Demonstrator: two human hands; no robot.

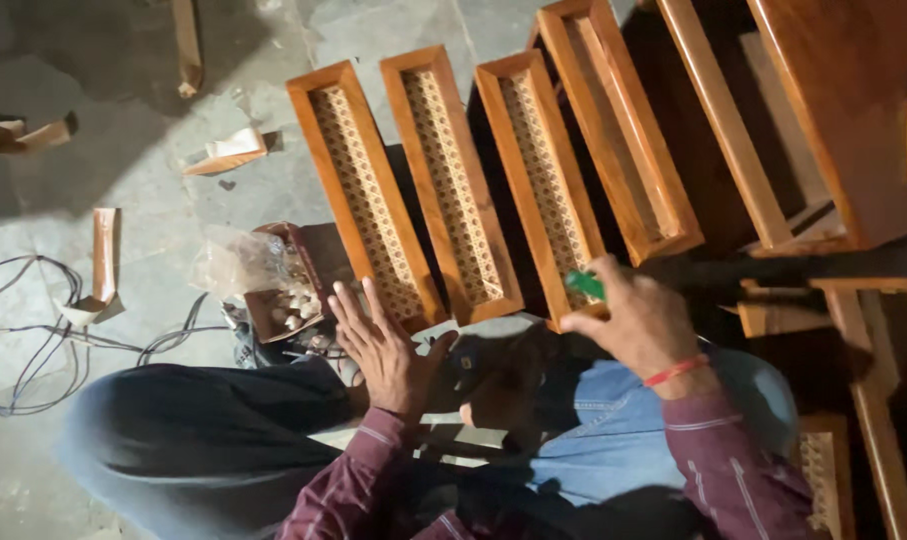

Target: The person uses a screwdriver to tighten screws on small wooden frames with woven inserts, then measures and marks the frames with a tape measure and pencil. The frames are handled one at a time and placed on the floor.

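Right then, the layout as you had it:

Green tool: a small green-handled tool sat pinched in your right hand, its tip against the near end of the third cane-panel frame. What kind of tool it was could not be told.

Frame axis: that frame lay on the floor with its long axis running away from you, tilted up and to the left, parallel with the two cane frames beside it.

Right hand: closed around the green tool, directly over the frame's near corner, so it was the nearer hand by far.

Left hand: your left hand was open, fingers spread, holding nothing, hovering just short of the leftmost frame's near end.

Beside it: a small box of hardware with a clear bag lay just left of that hand.

Further out: paper scraps and black cable lay on the concrete floor.
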